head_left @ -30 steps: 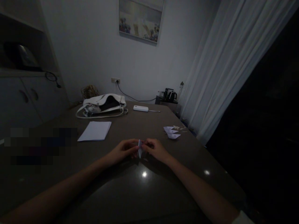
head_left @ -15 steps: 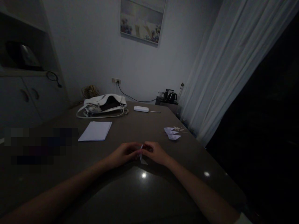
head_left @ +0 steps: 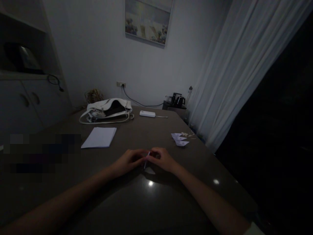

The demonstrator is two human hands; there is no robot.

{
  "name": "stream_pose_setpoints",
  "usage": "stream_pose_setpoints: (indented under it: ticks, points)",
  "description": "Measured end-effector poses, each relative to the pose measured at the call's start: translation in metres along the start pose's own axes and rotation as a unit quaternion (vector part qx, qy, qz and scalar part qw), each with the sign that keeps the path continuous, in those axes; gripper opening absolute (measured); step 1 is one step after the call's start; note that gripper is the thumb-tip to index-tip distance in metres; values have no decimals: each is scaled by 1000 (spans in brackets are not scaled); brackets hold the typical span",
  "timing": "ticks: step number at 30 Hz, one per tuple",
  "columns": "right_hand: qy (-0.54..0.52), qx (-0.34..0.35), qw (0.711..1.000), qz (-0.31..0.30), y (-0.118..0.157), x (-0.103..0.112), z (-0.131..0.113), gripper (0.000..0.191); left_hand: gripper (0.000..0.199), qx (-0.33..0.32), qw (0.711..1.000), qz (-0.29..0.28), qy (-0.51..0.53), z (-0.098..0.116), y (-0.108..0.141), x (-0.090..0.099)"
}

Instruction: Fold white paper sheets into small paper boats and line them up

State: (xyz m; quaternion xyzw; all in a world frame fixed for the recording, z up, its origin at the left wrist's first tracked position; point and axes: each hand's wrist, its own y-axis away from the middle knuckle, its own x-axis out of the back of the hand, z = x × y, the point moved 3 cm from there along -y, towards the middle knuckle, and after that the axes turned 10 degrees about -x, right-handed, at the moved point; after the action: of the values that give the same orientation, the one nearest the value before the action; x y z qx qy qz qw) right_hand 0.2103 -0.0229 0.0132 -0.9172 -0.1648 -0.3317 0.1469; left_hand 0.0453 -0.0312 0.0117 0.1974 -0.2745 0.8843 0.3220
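A small piece of folded white paper (head_left: 146,163) is pinched between my two hands over the middle of the table. My left hand (head_left: 130,161) grips it from the left, thumb and fingers closed together. From the right, my right hand (head_left: 161,159) pinches the same paper, its fingertips meeting those of the left. The fingers cover much of the paper, so its full shape is hidden. Off to the right lie several folded paper boats (head_left: 179,139), with small pale scraps (head_left: 187,134) just behind them.
A stack of white paper (head_left: 99,137) lies left of my hands on the dark table (head_left: 137,202). Behind it is a white handbag (head_left: 107,109). A white power bank (head_left: 147,114) with a short cable lies at the far side. The table's right edge runs beside a curtain (head_left: 220,75).
The folded paper has turned in my fingers; its lower part now shows as a thin edge instead of a spread corner. Both hands stay nearly in place.
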Motion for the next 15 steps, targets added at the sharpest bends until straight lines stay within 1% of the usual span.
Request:
stream_pose_setpoints:
  ticks: [4, 11, 15]
  points:
    - [-4, 5, 1000, -2, -1, -1, 3, 31, 37, -3, 1000, 6, 24, 0, -1, 0]
    - [-11, -4, 1000, -6, 0, -1, 2, 31, 38, 23, 997, 18, 77, -3, -1, -3]
    - [-21, -5, 1000, -8, 0, -1, 4, 34, 37, 25, 996, 25, 77, -2, -1, -3]
